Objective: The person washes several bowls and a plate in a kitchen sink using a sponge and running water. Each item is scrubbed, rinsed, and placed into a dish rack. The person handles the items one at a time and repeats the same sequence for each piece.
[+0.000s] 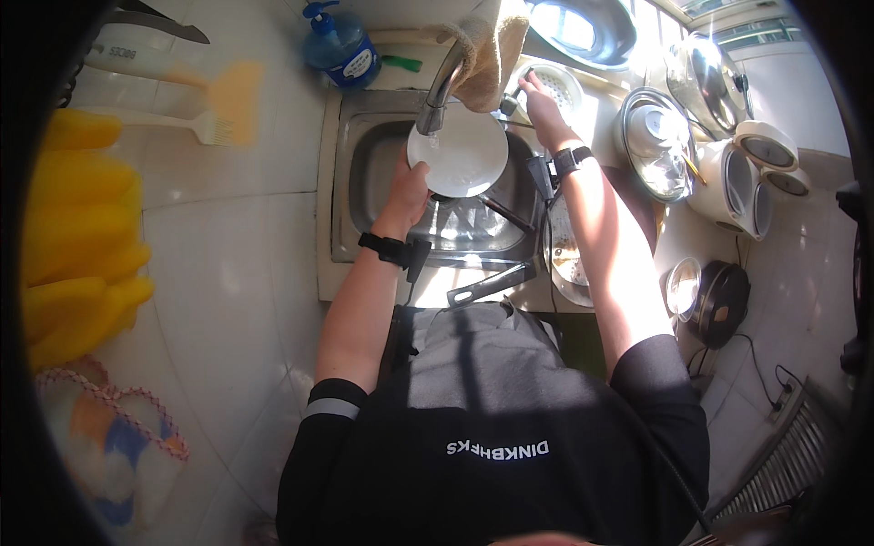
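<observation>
My left hand (410, 188) grips the left edge of a white plate (464, 153), thumb on its face. The plate lies under the metal faucet (433, 112), above a stainless steel sink (369, 170); water seems to run onto it. My right hand (543, 109) reaches over the counter right of the sink, beside a white perforated basket (563, 92); whether its fingers hold something there is unclear. A beige towel (488, 61) hangs over the faucet. A dark handle (506, 213) slants across the sink's right part, its far end hidden under the plate.
Right of the sink stand a metal bowl (621, 130) holding white bowls, a pot lid (707, 85) and a metal basin (587, 31). A pan handle (493, 283) crosses the front edge. A blue pump bottle (345, 54) stands back left; yellow rubber gloves (82, 232) hang at left.
</observation>
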The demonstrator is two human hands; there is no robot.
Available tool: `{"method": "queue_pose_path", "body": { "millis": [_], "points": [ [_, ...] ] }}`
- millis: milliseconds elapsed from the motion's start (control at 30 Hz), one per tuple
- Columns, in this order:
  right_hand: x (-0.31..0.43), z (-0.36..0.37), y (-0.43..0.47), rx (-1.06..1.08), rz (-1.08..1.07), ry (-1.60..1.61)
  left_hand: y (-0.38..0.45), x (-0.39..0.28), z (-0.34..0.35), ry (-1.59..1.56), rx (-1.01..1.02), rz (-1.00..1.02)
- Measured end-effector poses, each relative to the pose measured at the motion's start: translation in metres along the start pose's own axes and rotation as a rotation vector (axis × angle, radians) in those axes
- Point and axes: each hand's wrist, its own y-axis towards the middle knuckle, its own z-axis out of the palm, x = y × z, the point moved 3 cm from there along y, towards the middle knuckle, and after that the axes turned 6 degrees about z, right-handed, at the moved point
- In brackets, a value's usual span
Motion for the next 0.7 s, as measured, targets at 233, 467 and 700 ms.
{"method": "queue_pose_path", "body": {
  "millis": [233,467,700],
  "points": [
    [0.015,0.007,0.001,-0.013,-0.193,-0.308,-0.005,-0.01,-0.011,0.34,0.017,0.281],
    [-0.027,0.045,-0.076,0.346,-0.089,-0.149,-0.016,-0.036,-0.025,1.106,0.065,0.622],
    [-0.042,0.046,-0.133,0.331,-0.376,-0.591,-0.043,-0.055,-0.005,1.551,0.18,0.868]
  ]
}}
